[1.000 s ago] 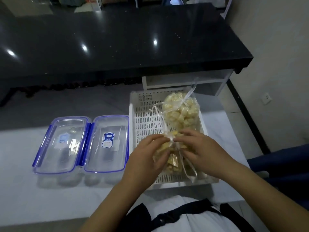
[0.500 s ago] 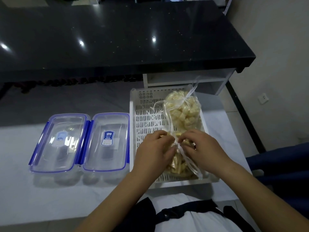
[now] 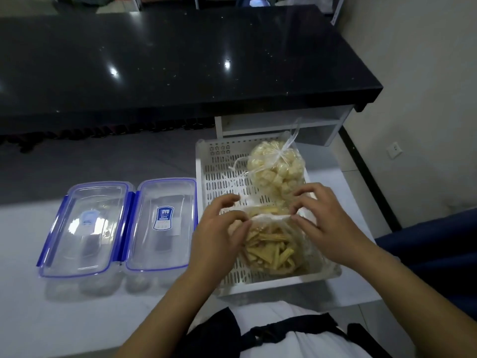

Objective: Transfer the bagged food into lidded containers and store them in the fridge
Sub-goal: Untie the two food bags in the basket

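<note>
1. Grip check: my left hand point(image 3: 219, 228) and right hand point(image 3: 325, 218) each pinch an edge of the near bag's point(image 3: 273, 244) mouth, pulling it apart.
2. Change noted: half a second ago the neck was knotted between my fingertips; now it gapes, yellow strips exposed.
3. Location: this bag lies in the white basket point(image 3: 206, 161) on the worktop, the tied pale bag point(image 3: 276, 166) behind it.
4. Assessment: both lidded containers point(image 3: 124, 223) look closed; one needs opening before tipping.
</note>
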